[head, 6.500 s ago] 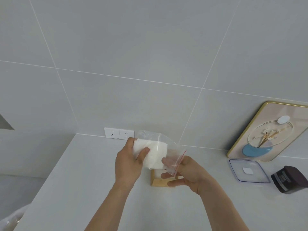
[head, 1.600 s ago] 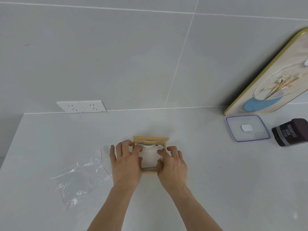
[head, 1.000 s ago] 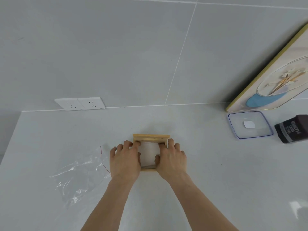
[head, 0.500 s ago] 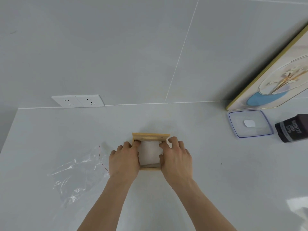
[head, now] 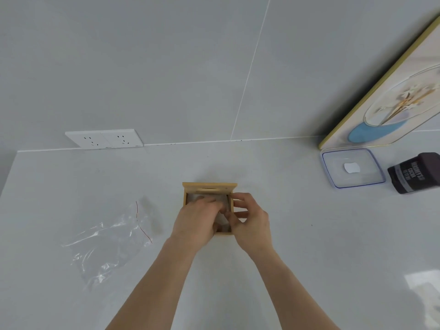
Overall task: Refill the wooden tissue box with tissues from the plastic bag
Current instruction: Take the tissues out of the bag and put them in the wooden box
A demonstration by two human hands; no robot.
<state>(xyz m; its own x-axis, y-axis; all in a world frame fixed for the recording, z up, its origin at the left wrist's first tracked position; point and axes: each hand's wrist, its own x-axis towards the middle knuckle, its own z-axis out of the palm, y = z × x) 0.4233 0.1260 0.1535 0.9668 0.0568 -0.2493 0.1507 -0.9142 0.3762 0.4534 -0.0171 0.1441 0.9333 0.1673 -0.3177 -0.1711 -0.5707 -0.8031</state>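
Wooden box point(head: 209, 187): centre of frame, on the tabletop point(head: 309, 234), top open, tissues point(head: 223, 219) inside. Left hand point(head: 196, 220): palm down over the opening, fingers flat on the tissues. Right hand point(head: 250, 219): at the box's right wall, thumb inside, fingers loosely curled; grip unclear. Plastic bag point(head: 109, 244): crumpled, lower left. Clear lid point(head: 352, 167), dark jar point(head: 414, 172): right edge.

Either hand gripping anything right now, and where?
Left hand presses flat on the white tissues inside the open wooden tissue box. Right hand pinches the box's right wall; no lift.
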